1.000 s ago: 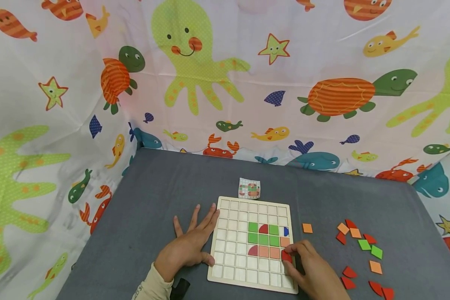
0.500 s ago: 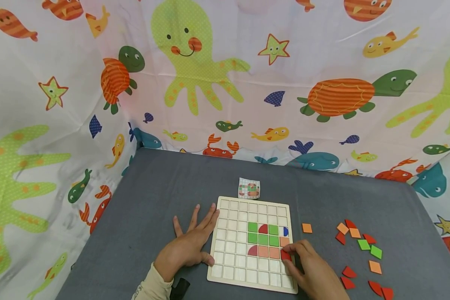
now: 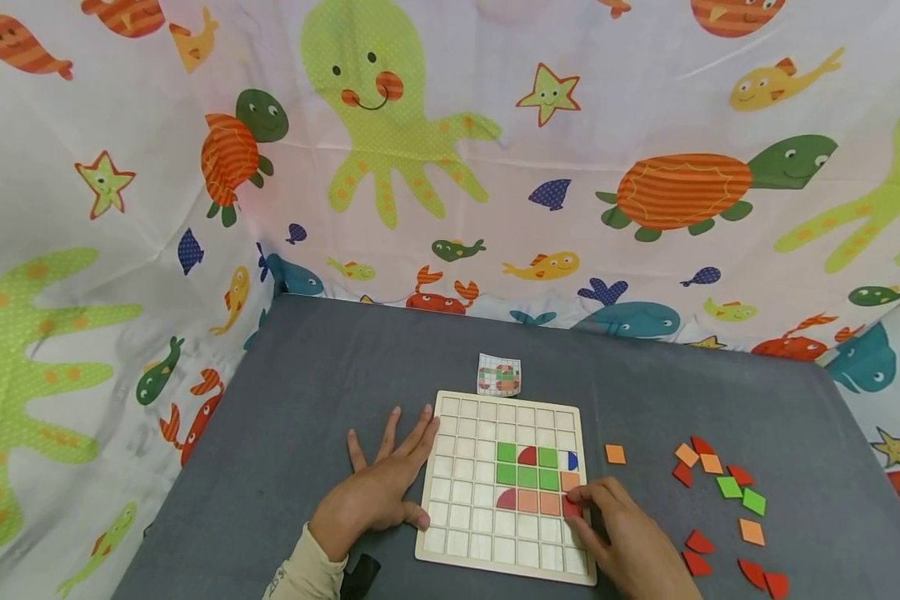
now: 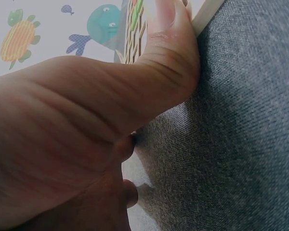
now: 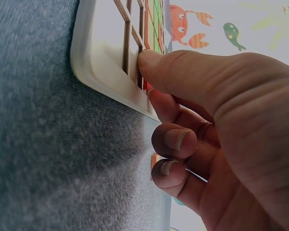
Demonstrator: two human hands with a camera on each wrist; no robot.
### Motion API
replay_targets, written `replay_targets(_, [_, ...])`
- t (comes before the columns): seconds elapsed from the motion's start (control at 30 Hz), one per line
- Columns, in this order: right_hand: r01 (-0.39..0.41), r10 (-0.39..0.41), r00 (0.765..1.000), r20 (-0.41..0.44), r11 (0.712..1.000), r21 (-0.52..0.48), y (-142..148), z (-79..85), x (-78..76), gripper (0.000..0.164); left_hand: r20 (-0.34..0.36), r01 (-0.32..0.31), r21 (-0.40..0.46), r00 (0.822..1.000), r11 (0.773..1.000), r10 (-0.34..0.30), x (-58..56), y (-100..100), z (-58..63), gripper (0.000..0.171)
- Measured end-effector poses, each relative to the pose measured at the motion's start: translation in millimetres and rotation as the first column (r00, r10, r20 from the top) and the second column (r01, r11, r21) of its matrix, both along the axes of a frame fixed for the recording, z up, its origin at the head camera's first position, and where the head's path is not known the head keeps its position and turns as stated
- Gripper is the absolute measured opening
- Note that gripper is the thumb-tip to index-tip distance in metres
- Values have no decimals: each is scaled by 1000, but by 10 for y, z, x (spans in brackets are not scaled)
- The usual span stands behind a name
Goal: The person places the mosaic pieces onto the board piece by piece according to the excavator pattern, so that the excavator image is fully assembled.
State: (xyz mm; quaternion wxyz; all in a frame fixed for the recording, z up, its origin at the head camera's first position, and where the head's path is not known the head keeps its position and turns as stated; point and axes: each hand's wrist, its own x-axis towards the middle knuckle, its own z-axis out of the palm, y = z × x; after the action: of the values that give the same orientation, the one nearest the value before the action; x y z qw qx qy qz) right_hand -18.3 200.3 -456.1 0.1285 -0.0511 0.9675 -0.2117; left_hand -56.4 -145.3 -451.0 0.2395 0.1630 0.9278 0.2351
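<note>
A square wooden grid board (image 3: 459, 517) lies on the grey cloth. My left hand (image 3: 378, 492) is spread at its left side, fingertips and thumb touching the edge; the left wrist view shows the thumb (image 4: 166, 53) against the frame. At the right column, my right hand (image 3: 626, 533) pinches a red quarter-circle tile (image 3: 571, 506) between thumb and index finger, down at a cell below an orange square tile (image 3: 570, 481). In the right wrist view the thumb (image 5: 168, 70) covers most of that red tile. Green, orange, red and blue pieces fill nearby cells.
A small printed pattern card (image 3: 498, 375) lies behind the board. Loose tiles are scattered to the right: orange squares (image 3: 752, 532), green squares (image 3: 753, 502) and red quarter circles (image 3: 696, 564). A curtain with sea animals (image 3: 435, 100) rises behind the table.
The red tile has moved slightly and sits lower in its cell, under my right fingers. My left hand stays at the board's edge.
</note>
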Motion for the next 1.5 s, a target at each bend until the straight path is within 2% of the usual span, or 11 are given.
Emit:
replay_targets(0.2, [9, -9, 1000, 1, 1000, 1, 8, 14, -1, 26, -7, 6, 24, 1000, 1000, -5, 3, -8, 11, 135])
replay_targets(0.47, [36, -36, 999, -37, 999, 3, 105, 39, 10, 29, -13, -3, 0, 1000, 1000, 3, 9, -4, 12, 134])
replay_targets(0.73, [167, -166, 986, -15, 983, 80, 341, 53, -17, 40, -9, 4, 49, 1000, 999, -4, 20, -18, -31, 136])
replay_targets(0.87, [267, -262, 963, -57, 960, 87, 444, 75, -32, 45, -8, 2, 45, 1000, 999, -2, 13, -17, -21, 136])
replay_targets(1.07, [397, -385, 911, -150, 916, 60, 585, 88, -24, 43, -8, 6, 33, 1000, 999, -6, 5, -24, -10, 137])
replay_targets(1.13, [426, -414, 898, -150, 903, 55, 642, 86, -26, 44, -5, 6, 37, 1000, 999, -6, 5, -28, -12, 137])
replay_targets(1.27, [494, -484, 865, -133, 867, 63, 744, 68, -55, 46, -3, 13, 52, 1000, 999, -12, -6, -49, -92, 138])
replay_targets(1.37, [538, -525, 838, -151, 841, 65, 797, 48, -86, 47, -2, 13, 53, 1000, 999, -13, -7, -50, -86, 138])
replay_targets(1.4, [548, -533, 831, -155, 834, 66, 810, 42, -97, 47, 10, 9, 44, 1000, 999, -9, -3, -39, -34, 136])
replay_targets(1.5, [560, -545, 825, -151, 824, 85, 839, 31, -139, 49, 6, 3, 52, 1000, 999, -4, -2, -40, -18, 135])
